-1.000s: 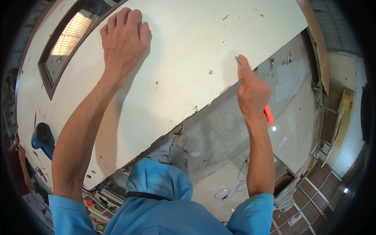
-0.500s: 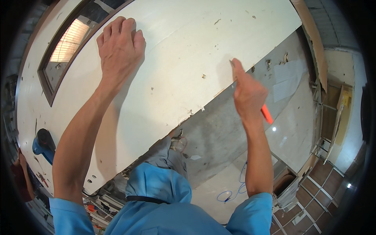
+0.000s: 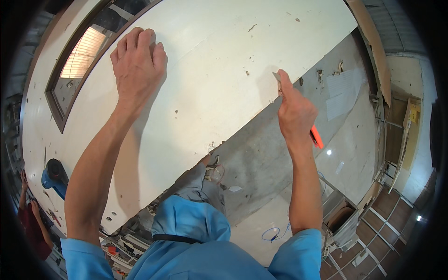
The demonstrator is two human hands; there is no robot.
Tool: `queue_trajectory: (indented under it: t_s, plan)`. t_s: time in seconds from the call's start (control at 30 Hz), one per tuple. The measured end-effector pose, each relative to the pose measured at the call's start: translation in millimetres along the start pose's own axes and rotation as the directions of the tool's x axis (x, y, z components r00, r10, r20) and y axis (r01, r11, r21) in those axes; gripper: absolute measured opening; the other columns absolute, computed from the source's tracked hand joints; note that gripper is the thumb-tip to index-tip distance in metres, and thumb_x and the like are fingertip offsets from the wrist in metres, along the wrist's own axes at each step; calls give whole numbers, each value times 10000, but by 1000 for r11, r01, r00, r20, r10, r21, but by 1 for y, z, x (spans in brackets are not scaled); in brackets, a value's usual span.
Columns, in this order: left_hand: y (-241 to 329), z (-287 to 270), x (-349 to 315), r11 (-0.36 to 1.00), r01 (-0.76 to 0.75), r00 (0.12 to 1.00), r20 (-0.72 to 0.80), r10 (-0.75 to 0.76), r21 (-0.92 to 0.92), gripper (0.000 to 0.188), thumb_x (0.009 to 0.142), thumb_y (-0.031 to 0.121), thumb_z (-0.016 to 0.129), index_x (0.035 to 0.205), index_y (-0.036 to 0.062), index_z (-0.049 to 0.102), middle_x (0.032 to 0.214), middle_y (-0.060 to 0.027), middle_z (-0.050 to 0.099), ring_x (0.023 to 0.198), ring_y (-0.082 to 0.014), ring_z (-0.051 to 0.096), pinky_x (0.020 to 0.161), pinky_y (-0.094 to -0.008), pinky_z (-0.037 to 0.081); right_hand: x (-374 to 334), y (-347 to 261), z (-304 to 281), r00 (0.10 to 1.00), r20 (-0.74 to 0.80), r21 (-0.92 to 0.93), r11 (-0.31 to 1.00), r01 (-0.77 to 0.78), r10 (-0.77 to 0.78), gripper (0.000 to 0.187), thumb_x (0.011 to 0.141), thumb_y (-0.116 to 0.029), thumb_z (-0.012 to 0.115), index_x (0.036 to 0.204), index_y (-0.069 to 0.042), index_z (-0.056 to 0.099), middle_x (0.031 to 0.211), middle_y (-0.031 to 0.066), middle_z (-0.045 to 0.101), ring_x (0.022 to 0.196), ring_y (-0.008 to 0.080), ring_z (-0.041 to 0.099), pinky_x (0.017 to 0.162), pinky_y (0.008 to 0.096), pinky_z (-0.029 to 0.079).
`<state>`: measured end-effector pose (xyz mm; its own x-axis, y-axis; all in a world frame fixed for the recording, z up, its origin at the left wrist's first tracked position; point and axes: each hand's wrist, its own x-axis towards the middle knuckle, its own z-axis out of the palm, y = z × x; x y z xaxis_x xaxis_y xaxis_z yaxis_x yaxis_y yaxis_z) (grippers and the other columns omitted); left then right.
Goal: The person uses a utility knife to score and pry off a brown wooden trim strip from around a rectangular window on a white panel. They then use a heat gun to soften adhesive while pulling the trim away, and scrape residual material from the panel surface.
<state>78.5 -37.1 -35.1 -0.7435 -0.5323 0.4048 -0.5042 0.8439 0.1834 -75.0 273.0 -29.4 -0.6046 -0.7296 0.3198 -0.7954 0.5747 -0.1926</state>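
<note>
Zero objects show in the left hand, half-curled on the white panel, apparently steadying it; the right hand clasps an orange-handled knife at the panel's edge, forefinger extended, presumably for control.

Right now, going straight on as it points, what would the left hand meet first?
Probably the dark frame just ahead of the left hand over the white panel, though depth is unclear.

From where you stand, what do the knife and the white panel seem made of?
Knife, in the right hand: smooth orange handle, probably plastic; thin grey blade, likely metal. White panel: smooth, softly shiny, chipped and speckled; perhaps painted board, core unclear.
</note>
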Motion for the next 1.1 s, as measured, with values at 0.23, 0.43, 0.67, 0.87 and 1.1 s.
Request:
queue_trajectory:
  t_s: [0.23,0.43,0.67,0.87,1.1]
  plan:
    - [-1,3,0,1000,-23,999,-40,23,10,317,945,222,612,1219,62,615,1311,-111,603,1261,-311,527,1092,-498,360,-88,-127,-5,975,181,59,991,118,-127,687,818,-20,608,1490,-163,613,649,26,421,531,211,455,491,367,382]
    - [1,-2,0,1000,-12,999,-52,11,-21,315,940,225,613,1204,54,623,1286,-120,615,1246,-319,536,1084,-503,366,-92,-178,-24,955,243,137,981,141,-171,760,774,2,623,1516,-161,590,672,7,424,546,174,464,479,350,373]
    - [-5,2,-4,999,-35,996,-81,32,-29,322,936,241,603,1196,55,639,1271,-117,635,1212,-325,558,1052,-502,382,-62,-108,-8,981,185,-35,997,67,-59,615,858,-123,654,1470,-165,616,691,17,512,547,179,525,507,366,421]
    - [-10,5,-7,998,-55,994,-99,53,-11,337,938,254,595,1207,64,664,1259,-117,658,1191,-322,573,1042,-492,388,-120,-212,-11,967,184,105,981,160,-178,699,769,-22,620,1446,-192,657,649,15,427,513,193,471,497,358,390]
    - [-4,-8,-5,998,-16,997,-70,13,-53,346,932,264,583,1191,54,676,1254,-124,665,1195,-320,576,1038,-488,391,-69,-132,-9,992,127,32,999,5,-9,661,848,-11,592,1488,-179,594,702,64,581,564,290,569,512,411,435]
